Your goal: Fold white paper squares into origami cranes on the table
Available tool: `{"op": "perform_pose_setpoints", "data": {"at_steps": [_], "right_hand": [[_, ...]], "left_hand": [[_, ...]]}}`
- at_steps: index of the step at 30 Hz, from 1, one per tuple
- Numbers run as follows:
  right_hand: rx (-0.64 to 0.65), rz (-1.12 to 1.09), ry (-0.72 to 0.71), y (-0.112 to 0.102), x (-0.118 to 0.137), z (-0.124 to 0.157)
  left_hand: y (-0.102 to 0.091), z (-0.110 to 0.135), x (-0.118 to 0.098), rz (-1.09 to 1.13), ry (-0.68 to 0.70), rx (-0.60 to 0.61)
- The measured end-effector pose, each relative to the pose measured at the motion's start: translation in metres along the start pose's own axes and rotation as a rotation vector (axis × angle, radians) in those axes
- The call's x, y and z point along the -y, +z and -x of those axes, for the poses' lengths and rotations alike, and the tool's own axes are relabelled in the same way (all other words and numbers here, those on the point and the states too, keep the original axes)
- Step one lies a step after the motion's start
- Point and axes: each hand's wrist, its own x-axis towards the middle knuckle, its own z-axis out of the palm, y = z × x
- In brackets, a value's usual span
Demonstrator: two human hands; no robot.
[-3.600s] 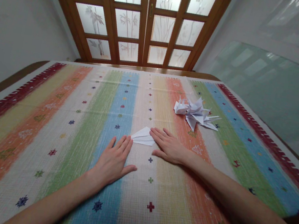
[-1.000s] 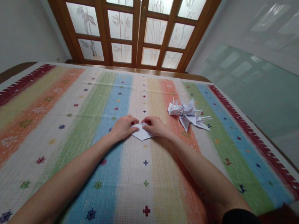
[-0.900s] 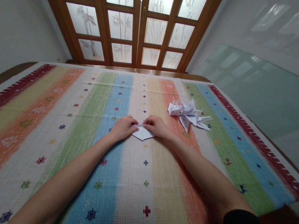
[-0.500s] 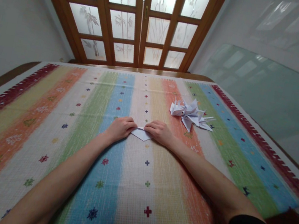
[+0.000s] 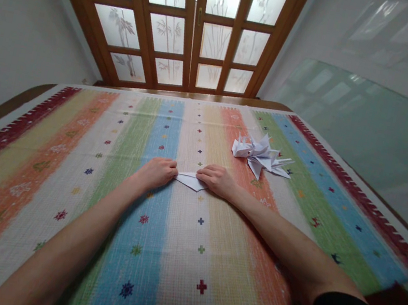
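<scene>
A small folded sheet of white paper (image 5: 190,180) lies on the striped tablecloth in the middle of the view, its wide point toward me. My left hand (image 5: 160,172) is closed on the paper's narrow left end, fingers pressed together. On the paper's right end, my right hand (image 5: 216,179) is closed as well, with the fingertips at its upper edge. Both hands rest low on the cloth, and the parts of the paper under the fingers are hidden.
Several folded white paper cranes (image 5: 260,156) sit in a cluster beyond my right hand. The striped tablecloth (image 5: 186,254) covers the table. Past its far edge stand wooden doors (image 5: 193,35) with frosted panes, and a glass panel (image 5: 371,119) is on the right wall.
My left hand has slid left along the paper to its tip, so more of the folded sheet shows between the hands. My right hand has stayed almost in place.
</scene>
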Motion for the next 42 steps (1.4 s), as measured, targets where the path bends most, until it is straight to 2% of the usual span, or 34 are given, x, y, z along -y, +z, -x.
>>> {"op": "perform_pose_setpoints", "data": {"at_steps": [4,7,9,11,14,17,25,31,38,42], "right_hand": [[0.016,0.012,0.006,-0.001,0.001,-0.001],[0.017,0.015,0.013,-0.001,0.001,-0.001],[0.011,0.016,0.012,-0.001,0.001,-0.002],[-0.004,0.024,0.007,0.000,0.001,-0.002],[-0.021,0.037,-0.004,0.000,0.001,-0.002],[-0.007,0.044,-0.004,-0.002,0.001,0.000],[0.058,0.012,0.038,-0.014,-0.002,0.017],[-0.002,-0.014,0.204,-0.023,0.024,0.017],[-0.085,-0.015,0.296,-0.027,0.042,0.020],[-0.022,-0.004,0.247,-0.025,0.048,0.014]], "left_hand": [[-0.006,0.015,0.008,-0.058,-0.020,-0.030],[-0.009,0.022,0.003,-0.026,-0.159,-0.192],[-0.006,0.021,-0.010,0.031,-0.220,-0.280],[0.000,0.016,-0.027,0.076,-0.161,-0.227],[0.011,0.010,-0.049,0.141,-0.073,-0.016],[0.018,0.009,-0.057,0.168,-0.078,0.074],[0.015,0.011,-0.054,0.184,-0.108,0.074],[0.014,0.004,-0.054,0.156,-0.126,0.012],[0.004,-0.005,-0.052,0.048,-0.031,-0.082],[0.005,-0.010,-0.050,0.001,0.015,-0.103]]}}
